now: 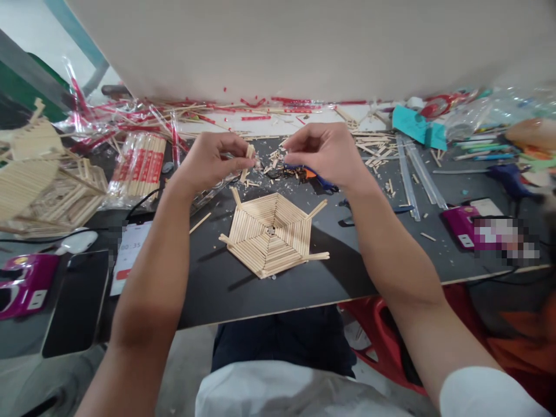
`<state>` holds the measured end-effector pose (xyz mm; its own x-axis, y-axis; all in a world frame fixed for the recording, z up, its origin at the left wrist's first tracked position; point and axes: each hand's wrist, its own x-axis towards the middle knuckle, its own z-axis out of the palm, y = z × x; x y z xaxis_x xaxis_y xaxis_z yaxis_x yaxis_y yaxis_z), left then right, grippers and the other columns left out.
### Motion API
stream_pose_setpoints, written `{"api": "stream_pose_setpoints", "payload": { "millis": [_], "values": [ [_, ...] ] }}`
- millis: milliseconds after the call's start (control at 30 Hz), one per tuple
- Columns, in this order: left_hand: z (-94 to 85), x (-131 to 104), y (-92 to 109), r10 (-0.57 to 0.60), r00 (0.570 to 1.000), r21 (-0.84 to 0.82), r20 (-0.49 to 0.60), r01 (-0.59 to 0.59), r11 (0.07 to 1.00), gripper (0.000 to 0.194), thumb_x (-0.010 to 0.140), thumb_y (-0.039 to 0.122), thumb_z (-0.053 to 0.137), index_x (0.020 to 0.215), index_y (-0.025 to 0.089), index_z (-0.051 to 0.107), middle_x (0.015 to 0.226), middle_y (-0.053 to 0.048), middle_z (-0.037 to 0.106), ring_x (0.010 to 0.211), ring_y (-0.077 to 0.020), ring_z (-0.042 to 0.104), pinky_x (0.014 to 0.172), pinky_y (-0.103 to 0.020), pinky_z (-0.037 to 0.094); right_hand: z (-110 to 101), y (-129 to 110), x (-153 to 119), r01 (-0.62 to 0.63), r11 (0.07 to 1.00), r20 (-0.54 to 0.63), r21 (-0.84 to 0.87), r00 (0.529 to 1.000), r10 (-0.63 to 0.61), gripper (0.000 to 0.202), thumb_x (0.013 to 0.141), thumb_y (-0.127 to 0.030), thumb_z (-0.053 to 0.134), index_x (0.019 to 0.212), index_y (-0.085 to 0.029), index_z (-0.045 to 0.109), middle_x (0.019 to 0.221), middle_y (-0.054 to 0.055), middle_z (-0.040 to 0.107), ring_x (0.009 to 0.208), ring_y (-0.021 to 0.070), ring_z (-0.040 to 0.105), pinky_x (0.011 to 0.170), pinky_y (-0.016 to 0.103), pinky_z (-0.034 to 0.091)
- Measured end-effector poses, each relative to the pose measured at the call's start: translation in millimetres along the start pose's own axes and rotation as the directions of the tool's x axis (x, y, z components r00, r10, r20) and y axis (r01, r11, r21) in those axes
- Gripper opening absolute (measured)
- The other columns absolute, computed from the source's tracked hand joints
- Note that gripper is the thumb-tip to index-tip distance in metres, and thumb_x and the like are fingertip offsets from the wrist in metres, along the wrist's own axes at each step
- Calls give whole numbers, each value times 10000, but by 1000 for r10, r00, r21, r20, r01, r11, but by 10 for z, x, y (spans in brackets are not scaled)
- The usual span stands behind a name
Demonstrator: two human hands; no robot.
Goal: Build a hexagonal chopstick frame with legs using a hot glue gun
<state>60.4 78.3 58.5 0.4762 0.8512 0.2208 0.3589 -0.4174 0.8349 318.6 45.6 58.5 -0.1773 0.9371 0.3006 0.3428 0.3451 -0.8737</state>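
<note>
A six-sided web of light wooden sticks (271, 234) lies on the dark tabletop (260, 301), with short stick arms jutting from several corners. Beyond its left side, my left hand (217, 159) is raised and closed on a few short wooden sticks (248, 162), held between thumb and fingers. My right hand (324, 153) hovers beyond the web's right side, thumb and fingertips pinched together; what they hold, if anything, is too small to make out. Beneath that hand is a blue tool (324, 183) with an orange part, partly hidden.
Packaged sticks (136, 168) and a larger stick structure (39, 179) are on the left, near two phones (76, 304). Loose sticks and red-marked wrappers line the wall. Clear plastic strips (419, 176), a blue glue gun (510, 176) and a magenta device (463, 227) lie right.
</note>
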Motion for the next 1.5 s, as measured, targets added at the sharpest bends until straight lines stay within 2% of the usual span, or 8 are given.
{"api": "stream_pose_setpoints", "payload": {
  "millis": [133,300,567,733,867,1167,1333,1500],
  "values": [
    [-52,-16,9,4,999,-81,-43,-8,997,274,777,292,838,994,177,715,873,-42,764,831,-203,724,725,-350,583,-216,308,-159,-125,992,-94,-35,988,121,93,798,-236,733,882,-214,767,894,61,781,841,243,744,900,474,630],
    [-44,-29,68,26,999,108,-24,-23,994,496,884,410,764,1341,260,642,938,9,775,934,-213,699,843,-375,550,-302,832,-379,-252,801,-309,-544,947,88,290,861,-376,706,1084,-191,726,1102,163,756,1001,333,707,974,544,565],
    [50,-62,283,42,998,242,-47,-30,970,392,866,391,772,1216,220,733,848,24,778,816,-164,687,797,-330,528,-131,1084,-422,-311,744,-275,-591,945,177,440,837,-498,754,1112,-159,695,1107,176,760,1032,364,708,975,542,546],
    [79,-78,327,97,994,254,-46,-82,964,302,854,281,781,1130,159,765,811,-17,786,795,-178,719,800,-334,551,-119,1192,-404,-281,709,-233,-647,958,167,325,860,-251,632,1164,-145,683,1189,216,733,1121,389,684,1023,553,525],
    [58,-74,291,116,992,305,-52,-95,948,300,871,315,784,1138,177,776,826,-12,783,804,-176,711,814,-334,545,-214,1209,-450,-291,750,-259,-593,952,164,391,860,-249,591,1241,-168,611,1157,209,724,1027,384,691,927,559,550],
    [70,-58,263,82,995,334,-55,-59,941,230,831,339,805,1039,240,795,789,8,770,804,-199,743,865,-374,572,-285,897,-508,-210,797,-133,-566,978,163,607,754,-585,762,1210,-221,594,871,87,711,784,312,651,760,467,531],
    [54,-50,241,64,997,362,-39,-46,931,206,847,336,808,1035,254,794,797,5,774,811,-215,745,920,-407,563,-236,794,-500,-119,742,-131,-660,991,42,430,887,-609,610,1099,-237,641,988,137,718,940,345,665,840,469,512],
    [36,-51,230,74,996,347,-42,-56,936,226,833,315,820,1043,238,794,799,2,783,802,-206,742,881,-393,562,-187,713,-531,-124,757,-125,-641,991,56,584,859,-662,645,1228,-212,593,1102,174,710,1027,385,659,852,491,520]
  ]
}}
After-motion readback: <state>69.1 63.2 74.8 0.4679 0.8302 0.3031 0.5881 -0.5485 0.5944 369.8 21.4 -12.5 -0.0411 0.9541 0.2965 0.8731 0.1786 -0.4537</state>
